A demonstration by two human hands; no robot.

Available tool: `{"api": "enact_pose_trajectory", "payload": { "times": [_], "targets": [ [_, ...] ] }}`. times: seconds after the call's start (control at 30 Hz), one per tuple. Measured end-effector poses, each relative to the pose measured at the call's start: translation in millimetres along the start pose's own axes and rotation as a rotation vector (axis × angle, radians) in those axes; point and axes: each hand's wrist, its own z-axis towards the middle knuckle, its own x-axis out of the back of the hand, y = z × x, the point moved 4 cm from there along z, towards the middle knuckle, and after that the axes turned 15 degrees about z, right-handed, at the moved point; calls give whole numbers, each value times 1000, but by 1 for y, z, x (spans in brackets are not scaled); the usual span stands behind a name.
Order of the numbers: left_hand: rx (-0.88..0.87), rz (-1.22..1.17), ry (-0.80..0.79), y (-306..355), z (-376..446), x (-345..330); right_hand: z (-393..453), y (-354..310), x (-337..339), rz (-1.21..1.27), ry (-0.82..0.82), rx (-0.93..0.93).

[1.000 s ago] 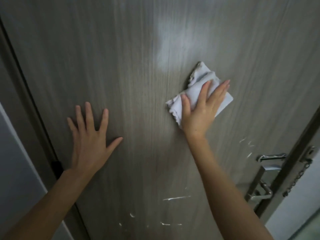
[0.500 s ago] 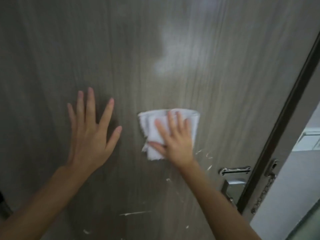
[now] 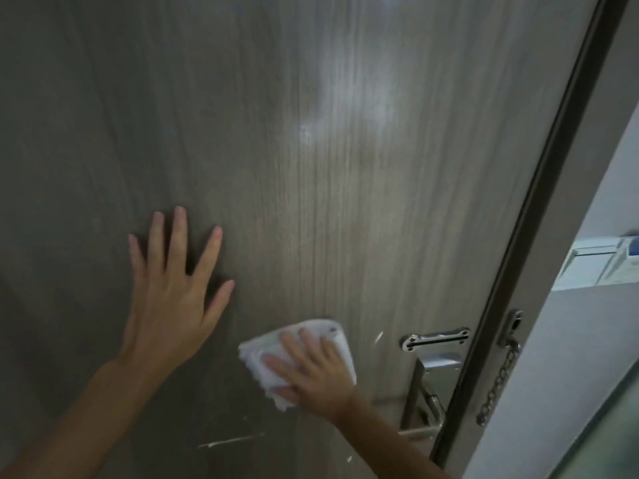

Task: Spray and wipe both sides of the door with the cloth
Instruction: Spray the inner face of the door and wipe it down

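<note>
A grey-brown wood-grain door fills most of the view, with a pale sheen high up on it. My right hand presses a folded white cloth flat against the door, low and just left of the handle. My left hand lies flat on the door with fingers spread, up and to the left of the cloth, holding nothing. A few pale streaks mark the door below the cloth. No spray bottle is in view.
A metal slide plate and lever handle sit at the door's right edge. Beyond the dark door edge, a security chain hangs on the frame. A white wall and a pale box lie past the opening.
My right hand has wiped the cloth down the door, from upper middle to level with the handle. The view has shifted right. My left hand stays flat on the door.
</note>
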Motion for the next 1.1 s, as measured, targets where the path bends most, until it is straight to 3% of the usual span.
{"api": "enact_pose_trajectory", "payload": {
  "times": [0.07,0.17,0.33,0.43,0.5,0.57,0.67,0.73,0.8,0.87,1.03,1.1],
  "targets": [
    [-42,26,-43,6,-6,-6,-22,-6,-18,-87,-246,312],
    [-75,88,-100,9,-3,-14,-21,35,7,-145,-223,364],
    [-86,109,-94,9,-7,-18,-11,121,84,-53,346,-275],
    [-109,117,-84,8,-6,-20,10,111,81,39,617,-685],
    [-116,119,-88,9,-6,-21,19,78,59,86,653,-814],
    [-123,115,-80,8,-7,-21,23,30,27,100,526,-722],
    [-136,69,-51,1,-10,-17,29,-35,-15,58,182,-300],
    [-148,11,-30,-3,-9,-12,39,-43,-20,27,92,-41],
    [-169,-64,-1,-7,-11,-6,53,-30,-5,51,55,62],
    [-182,-96,42,-15,-16,1,78,-1,25,57,103,38],
    [-47,-34,80,-49,-31,8,157,104,133,49,571,-408],
    [33,-16,84,-66,-37,9,173,118,149,40,703,-578]
  ]
}}
